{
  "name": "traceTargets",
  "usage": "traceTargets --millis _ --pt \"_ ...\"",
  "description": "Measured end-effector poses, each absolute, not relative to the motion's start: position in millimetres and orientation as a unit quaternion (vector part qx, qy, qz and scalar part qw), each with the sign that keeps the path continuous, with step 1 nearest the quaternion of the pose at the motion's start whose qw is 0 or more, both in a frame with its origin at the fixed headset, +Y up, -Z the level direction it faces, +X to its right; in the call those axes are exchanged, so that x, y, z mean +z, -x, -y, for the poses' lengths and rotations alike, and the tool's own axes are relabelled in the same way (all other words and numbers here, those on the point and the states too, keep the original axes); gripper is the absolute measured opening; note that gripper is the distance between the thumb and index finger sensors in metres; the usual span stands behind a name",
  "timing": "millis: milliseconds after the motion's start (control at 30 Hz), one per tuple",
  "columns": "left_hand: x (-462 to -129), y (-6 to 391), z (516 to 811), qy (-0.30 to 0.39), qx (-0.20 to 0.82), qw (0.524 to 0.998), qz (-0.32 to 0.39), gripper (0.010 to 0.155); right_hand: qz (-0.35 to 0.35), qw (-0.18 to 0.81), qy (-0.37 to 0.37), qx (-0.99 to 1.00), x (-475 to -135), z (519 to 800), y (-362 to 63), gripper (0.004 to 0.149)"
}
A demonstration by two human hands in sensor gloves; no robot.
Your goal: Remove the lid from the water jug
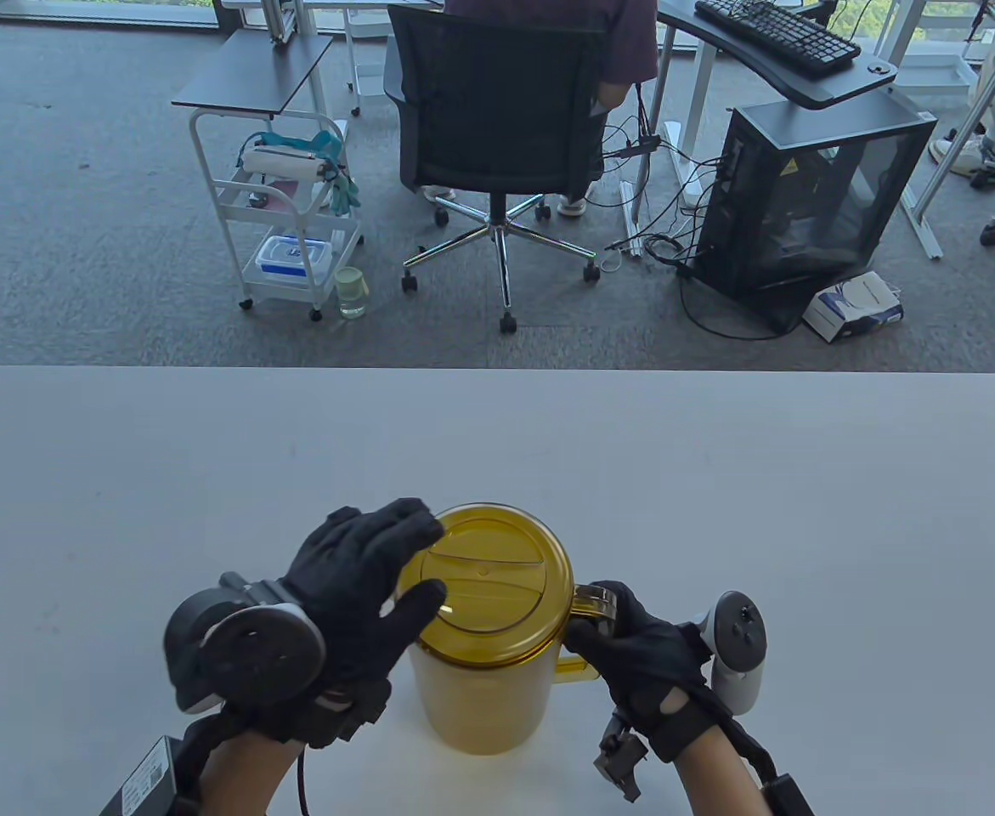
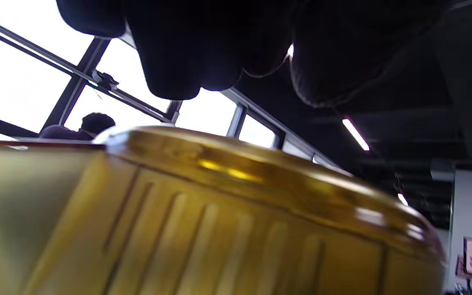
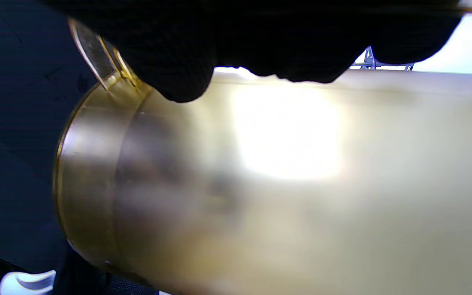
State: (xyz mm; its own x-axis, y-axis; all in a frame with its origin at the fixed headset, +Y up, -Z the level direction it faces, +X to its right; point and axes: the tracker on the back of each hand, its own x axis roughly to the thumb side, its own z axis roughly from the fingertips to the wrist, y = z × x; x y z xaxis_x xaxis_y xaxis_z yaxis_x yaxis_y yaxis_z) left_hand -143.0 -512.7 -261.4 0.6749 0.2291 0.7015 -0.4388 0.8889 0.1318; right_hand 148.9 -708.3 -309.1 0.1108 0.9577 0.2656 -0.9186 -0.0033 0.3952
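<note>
Near the bench's (image 1: 718,476) front edge, right hand (image 1: 641,654) grips the jug's (image 1: 480,705) handle (image 1: 592,599) while left hand (image 1: 361,578), fingers spread, hovers over the lid (image 1: 489,586), which wants an even, firm grasp.

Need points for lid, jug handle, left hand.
lid (image 1: 497,578), table view, centre of its amber top.
handle (image 1: 592,600), table view, top bend beside the right hand's fingers.
left hand (image 1: 361,578), table view, back of the glove over the lid's left edge.

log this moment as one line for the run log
lid: on jug | left hand: fingers over lid edge | right hand: grips handle | jug: upright on table
</note>
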Motion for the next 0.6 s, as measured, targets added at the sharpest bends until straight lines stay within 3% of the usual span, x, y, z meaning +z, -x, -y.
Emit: traceTargets --millis 167,400,600 --pt "-283.2 98.8 504.2 0.002 0.068 0.924 0.376 0.061 -0.04 0.705 -0.241 0.666 -308.7 708.6 -149.0 0.046" --pt "-291.4 84.1 502.4 0.003 0.007 0.928 0.372 0.062 -0.046 0.668 -0.267 0.693 -307.4 704.2 -146.0 0.048" --pt "-296.2 87.1 502.8 0.007 0.043 0.917 0.396 0.061 -0.047 0.641 -0.285 0.711 -308.7 700.8 -144.4 0.049"
